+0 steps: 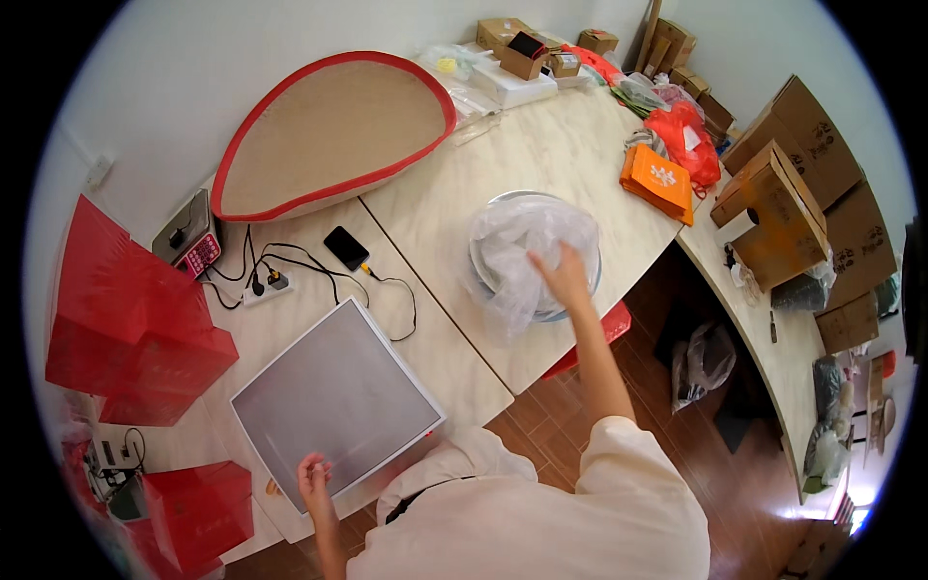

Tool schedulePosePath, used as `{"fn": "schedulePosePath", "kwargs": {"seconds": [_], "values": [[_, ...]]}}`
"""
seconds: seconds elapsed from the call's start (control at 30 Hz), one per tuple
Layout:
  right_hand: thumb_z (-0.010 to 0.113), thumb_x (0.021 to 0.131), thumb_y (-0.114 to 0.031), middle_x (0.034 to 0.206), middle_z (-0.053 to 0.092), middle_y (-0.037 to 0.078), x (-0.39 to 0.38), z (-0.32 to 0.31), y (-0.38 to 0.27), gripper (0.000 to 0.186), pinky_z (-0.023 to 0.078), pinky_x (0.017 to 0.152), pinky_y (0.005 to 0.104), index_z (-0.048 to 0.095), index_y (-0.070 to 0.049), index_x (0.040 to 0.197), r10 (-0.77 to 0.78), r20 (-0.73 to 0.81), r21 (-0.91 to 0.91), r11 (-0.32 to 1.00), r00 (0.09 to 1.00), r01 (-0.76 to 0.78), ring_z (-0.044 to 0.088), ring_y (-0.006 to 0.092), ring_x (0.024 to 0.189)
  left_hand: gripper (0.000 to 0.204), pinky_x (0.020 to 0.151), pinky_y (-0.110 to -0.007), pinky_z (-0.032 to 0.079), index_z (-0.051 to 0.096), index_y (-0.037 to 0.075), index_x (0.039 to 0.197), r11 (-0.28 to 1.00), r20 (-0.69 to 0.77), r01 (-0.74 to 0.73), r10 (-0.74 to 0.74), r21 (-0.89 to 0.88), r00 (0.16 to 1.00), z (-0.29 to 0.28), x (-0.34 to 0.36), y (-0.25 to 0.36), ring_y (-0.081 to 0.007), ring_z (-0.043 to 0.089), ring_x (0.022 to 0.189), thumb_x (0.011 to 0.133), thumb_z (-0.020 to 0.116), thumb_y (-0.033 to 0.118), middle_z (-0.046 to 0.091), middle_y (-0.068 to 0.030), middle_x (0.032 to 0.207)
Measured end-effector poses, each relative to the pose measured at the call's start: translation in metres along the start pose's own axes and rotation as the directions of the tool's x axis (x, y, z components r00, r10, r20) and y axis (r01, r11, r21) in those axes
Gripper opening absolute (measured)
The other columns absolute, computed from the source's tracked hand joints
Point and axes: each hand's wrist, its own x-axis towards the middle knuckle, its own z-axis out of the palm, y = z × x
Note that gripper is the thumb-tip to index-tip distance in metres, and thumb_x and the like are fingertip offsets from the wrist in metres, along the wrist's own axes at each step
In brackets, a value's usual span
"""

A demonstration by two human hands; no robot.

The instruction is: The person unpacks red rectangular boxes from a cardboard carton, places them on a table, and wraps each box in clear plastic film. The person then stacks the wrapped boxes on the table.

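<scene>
A round metal-rimmed basin (597, 275) stands on the table to the right, with a crumpled clear plastic bag (527, 246) spread over it. My right hand (565, 278) reaches over the bag's right side, thumb and fingers apart; whether it touches the plastic I cannot tell. Close to my body lies a square grey panel (333, 396) with a white rim. Above its near left edge is my left hand (315, 476), fingers curled together. What they hold, if anything, is too small to make out.
A large red-rimmed round tray (333, 135) leans at the back. A phone (345, 248), cables, a power strip (269, 290) and a scale (193, 237) lie left of centre. Red boxes (145, 319) line the left; orange bags (657, 182) and cardboard boxes (773, 213) the right.
</scene>
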Motion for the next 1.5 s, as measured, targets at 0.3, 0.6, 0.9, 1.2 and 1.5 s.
{"fn": "schedulePosePath", "kwargs": {"seconds": [0.3,0.6,0.9,1.2,1.5], "values": [[0.064,0.077,-0.018,0.107,0.059,0.023,-0.062,0.054,-0.03,0.043,0.047,0.078,0.0474,0.054,-0.001,0.115,0.088,0.008,-0.112,0.99,0.996,-0.086,0.06,0.0373,0.094,0.025,0.076,-0.024,0.045,0.055,0.005,0.117,0.999,0.049,-0.017,0.018,-0.028,0.999,-0.013,-0.001,-0.013,-0.0124,0.06,0.09,0.096,0.052,0.018,0.061,-0.0048,0.106],[0.052,0.087,-0.013,0.081,0.058,0.001,-0.061,-0.069,-0.144,0.022,0.039,0.061,0.0249,0.062,-0.001,0.103,0.224,-0.02,0.794,0.596,0.974,-0.121,0.047,0.0069,0.07,0.04,0.085,-0.03,0.045,0.043,0.005,0.13,0.992,0.023,0.033,-0.03,-0.124,0.999,0.001,-0.02,0.001,-0.0171,0.057,0.099,0.094,0.055,0.019,0.057,-0.0087,0.116],[0.055,0.091,-0.022,0.09,0.063,0.005,-0.187,-0.007,-0.256,0.023,0.047,0.066,0.0275,0.059,-0.002,0.101,-0.196,0.927,0.374,0.435,0.319,-0.819,0.059,0.0143,0.075,0.068,0.099,-0.036,0.041,0.015,0.011,0.146,0.845,0.067,-0.199,0.266,-0.496,0.962,0.042,-0.005,0.11,-0.0222,0.05,0.116,0.091,0.056,0.014,0.042,-0.0113,0.135],[0.055,0.093,-0.03,0.078,0.054,0.003,-0.243,0.027,-0.302,0.024,0.039,0.054,0.0283,0.055,-0.006,0.097,-0.222,0.967,0.218,0.449,0.128,-0.867,0.05,0.015,0.062,0.029,0.073,-0.022,0.048,0.061,0.002,0.111,0.815,-0.324,-0.219,0.041,-0.537,0.945,-0.094,-0.045,0.064,-0.0072,0.059,0.084,0.094,0.058,0.026,0.064,-0.0016,0.097],[0.05,0.094,-0.026,0.081,0.056,0.001,-0.321,0.054,-0.395,0.016,0.038,0.057,0.0268,0.056,-0.011,0.098,-0.415,0.868,0.453,0.44,0.272,-0.775,0.048,0.013,0.064,0.029,0.075,-0.024,0.047,0.062,0.002,0.101,0.712,-0.769,-0.52,-0.045,-0.472,0.637,-0.263,-0.146,0.007,-0.0085,0.059,0.082,0.097,0.053,0.029,0.064,-0.0014,0.093]]}}
